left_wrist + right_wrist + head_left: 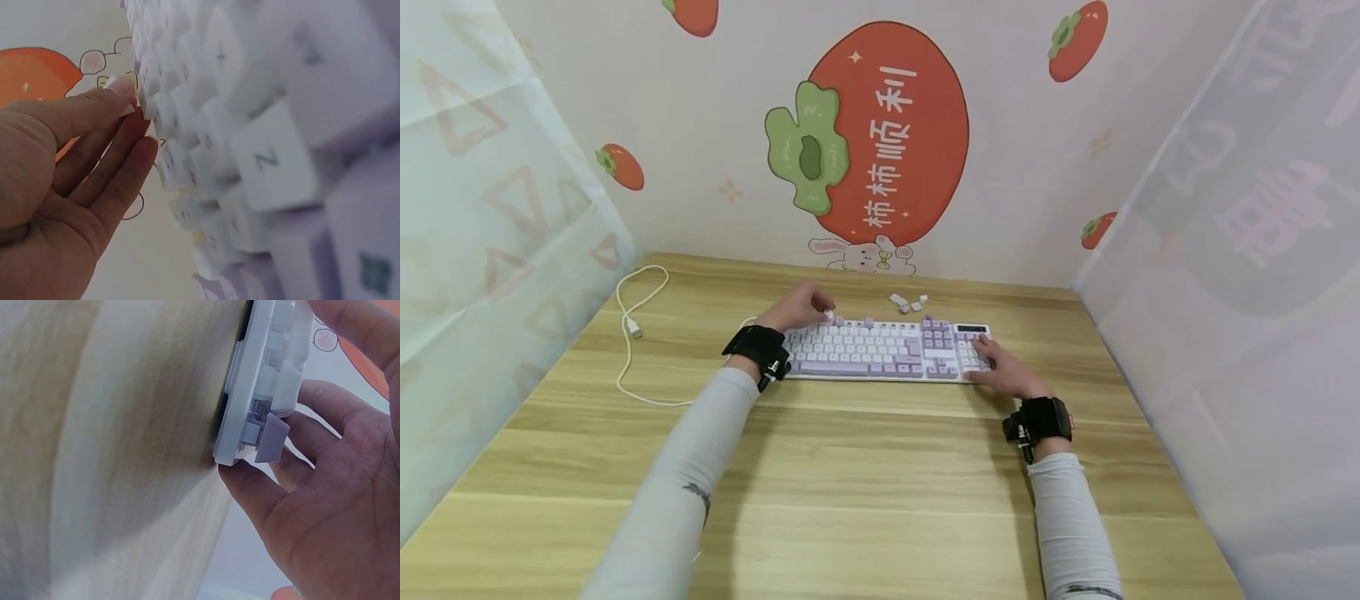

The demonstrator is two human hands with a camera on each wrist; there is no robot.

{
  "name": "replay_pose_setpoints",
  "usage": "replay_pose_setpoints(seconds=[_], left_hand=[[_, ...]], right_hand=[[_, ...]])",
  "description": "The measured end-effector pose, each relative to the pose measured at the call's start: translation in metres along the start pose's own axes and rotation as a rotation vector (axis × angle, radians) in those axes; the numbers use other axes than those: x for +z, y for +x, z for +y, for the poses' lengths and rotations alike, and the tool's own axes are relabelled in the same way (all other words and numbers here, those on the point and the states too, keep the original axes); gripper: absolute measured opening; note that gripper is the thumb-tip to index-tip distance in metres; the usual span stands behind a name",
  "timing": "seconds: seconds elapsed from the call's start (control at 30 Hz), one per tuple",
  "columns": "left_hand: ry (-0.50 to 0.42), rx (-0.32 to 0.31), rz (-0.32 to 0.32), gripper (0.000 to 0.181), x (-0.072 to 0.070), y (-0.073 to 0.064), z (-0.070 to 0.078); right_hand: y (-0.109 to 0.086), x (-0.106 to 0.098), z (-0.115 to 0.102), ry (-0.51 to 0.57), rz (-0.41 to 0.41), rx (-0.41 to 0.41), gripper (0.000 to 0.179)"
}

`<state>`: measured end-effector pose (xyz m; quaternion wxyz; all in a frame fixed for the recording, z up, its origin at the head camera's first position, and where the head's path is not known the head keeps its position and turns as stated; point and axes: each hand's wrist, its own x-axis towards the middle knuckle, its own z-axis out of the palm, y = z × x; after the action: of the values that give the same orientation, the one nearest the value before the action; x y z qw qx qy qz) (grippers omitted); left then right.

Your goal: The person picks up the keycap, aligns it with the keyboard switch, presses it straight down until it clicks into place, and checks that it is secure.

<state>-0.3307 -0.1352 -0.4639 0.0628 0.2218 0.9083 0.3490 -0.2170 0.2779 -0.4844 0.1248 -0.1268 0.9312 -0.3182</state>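
A white and lilac keyboard (857, 346) lies on the wooden table. My left hand (796, 307) is over its upper left corner and pinches a small white keycap (129, 110) between thumb and index finger; the other fingers are loosely bent. Along the keyboard's top row, a few lilac keycaps stand among bare switch positions. At the right end, my right hand (1006, 372) holds the keyboard, its thumb (250, 487) against the case's front edge and its fingers spread over the number pad. Beside that thumb, a lilac keycap (273, 439) sits on the keyboard's edge row.
Several loose keycaps (916, 307) lie behind the keyboard. A white cable (623, 350) with a USB plug (633, 327) loops across the table at the left. A printed backdrop (700, 200) rises at the table's far edge, with pale sheets on both sides.
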Motion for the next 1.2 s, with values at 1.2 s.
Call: replay_pose_setpoints(seconds=[1.2], left_hand=[[0.183,0.041,0.027,0.019,-0.002,-0.015,-0.018]], right_hand=[[0.003,0.001,0.006,0.005,0.001,-0.031,0.081]])
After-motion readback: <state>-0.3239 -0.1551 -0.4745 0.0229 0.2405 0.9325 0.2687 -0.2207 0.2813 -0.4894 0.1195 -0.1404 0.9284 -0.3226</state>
